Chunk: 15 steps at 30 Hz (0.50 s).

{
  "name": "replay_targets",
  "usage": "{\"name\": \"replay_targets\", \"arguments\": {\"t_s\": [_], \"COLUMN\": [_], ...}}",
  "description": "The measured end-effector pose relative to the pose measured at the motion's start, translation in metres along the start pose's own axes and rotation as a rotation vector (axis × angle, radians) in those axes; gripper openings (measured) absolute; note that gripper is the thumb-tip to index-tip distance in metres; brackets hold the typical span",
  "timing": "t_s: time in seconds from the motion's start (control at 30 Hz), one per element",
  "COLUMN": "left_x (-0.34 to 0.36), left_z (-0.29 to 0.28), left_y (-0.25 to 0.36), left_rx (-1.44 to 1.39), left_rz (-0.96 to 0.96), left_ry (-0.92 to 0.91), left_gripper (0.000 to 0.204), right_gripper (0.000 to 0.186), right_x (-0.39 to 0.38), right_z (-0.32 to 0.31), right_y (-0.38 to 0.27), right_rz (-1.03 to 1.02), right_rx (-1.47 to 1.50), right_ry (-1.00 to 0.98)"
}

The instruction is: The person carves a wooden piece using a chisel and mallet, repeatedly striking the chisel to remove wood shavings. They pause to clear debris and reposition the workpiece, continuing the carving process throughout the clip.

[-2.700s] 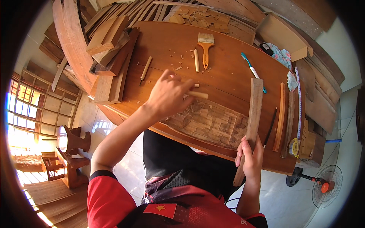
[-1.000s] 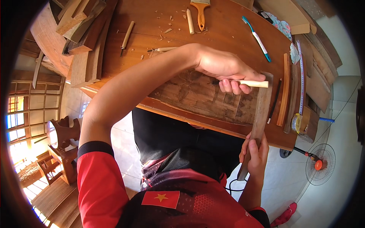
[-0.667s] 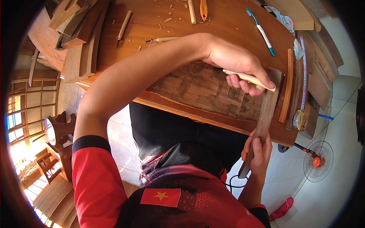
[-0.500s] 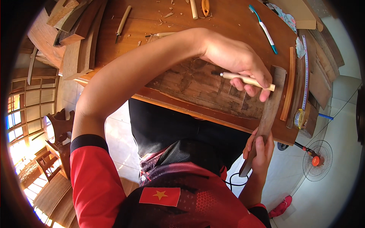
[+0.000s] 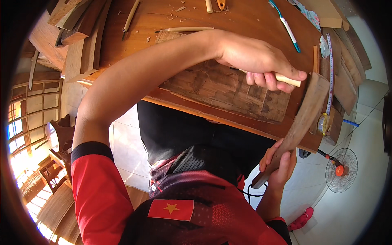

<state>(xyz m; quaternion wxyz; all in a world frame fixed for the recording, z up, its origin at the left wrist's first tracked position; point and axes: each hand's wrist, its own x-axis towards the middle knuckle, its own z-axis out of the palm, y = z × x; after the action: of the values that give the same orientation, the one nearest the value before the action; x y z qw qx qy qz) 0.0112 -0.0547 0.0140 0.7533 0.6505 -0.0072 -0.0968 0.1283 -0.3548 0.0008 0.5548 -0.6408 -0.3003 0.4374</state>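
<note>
My left hand (image 5: pixel 261 61) is closed round a carving tool's pale wooden handle (image 5: pixel 292 80), held horizontally above the rough, weathered carved board (image 5: pixel 228 98) on the table; most of its blade is hidden. My right hand (image 5: pixel 279 163) grips the lower part of a long wooden bar (image 5: pixel 304 114), which slants up past the table's right edge, its top end just right of my left thumb. Behind my left forearm lies another carving tool (image 5: pixel 190 29).
The wooden table (image 5: pixel 253 24) bears a toothbrush (image 5: pixel 286 28), another carving tool (image 5: pixel 130 20), shavings and a brush handle (image 5: pixel 221 3). Stacked planks (image 5: pixel 81 41) stand left, tape measure (image 5: pixel 328 77) and boards right. A fan (image 5: pixel 339 171) is at lower right.
My left hand has crossed rightward with the tool, loosened its fingers briefly and tightened them again. The bar in my right hand has tilted rightward, its top end moving toward the table's right edge.
</note>
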Motion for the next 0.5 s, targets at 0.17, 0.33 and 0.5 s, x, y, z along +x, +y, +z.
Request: {"name": "replay_targets", "arguments": {"t_s": [0.17, 0.33, 0.5], "left_x": [0.003, 0.001, 0.006], "left_z": [0.003, 0.007, 0.002], "left_y": [-0.002, -0.002, -0.005], "left_rx": [-0.06, -0.064, -0.075], "left_rz": [-0.015, -0.035, -0.028], "left_ry": [0.011, 0.022, -0.054], "left_gripper": [0.064, 0.072, 0.084], "right_gripper": [0.046, 0.042, 0.042], "right_x": [-0.005, -0.004, -0.005], "right_z": [0.011, 0.015, 0.017], "right_y": [0.016, 0.024, 0.028], "right_rz": [-0.052, -0.12, -0.106], "right_rx": [-0.062, -0.045, -0.02], "right_ry": [-0.018, 0.047, 0.028]}}
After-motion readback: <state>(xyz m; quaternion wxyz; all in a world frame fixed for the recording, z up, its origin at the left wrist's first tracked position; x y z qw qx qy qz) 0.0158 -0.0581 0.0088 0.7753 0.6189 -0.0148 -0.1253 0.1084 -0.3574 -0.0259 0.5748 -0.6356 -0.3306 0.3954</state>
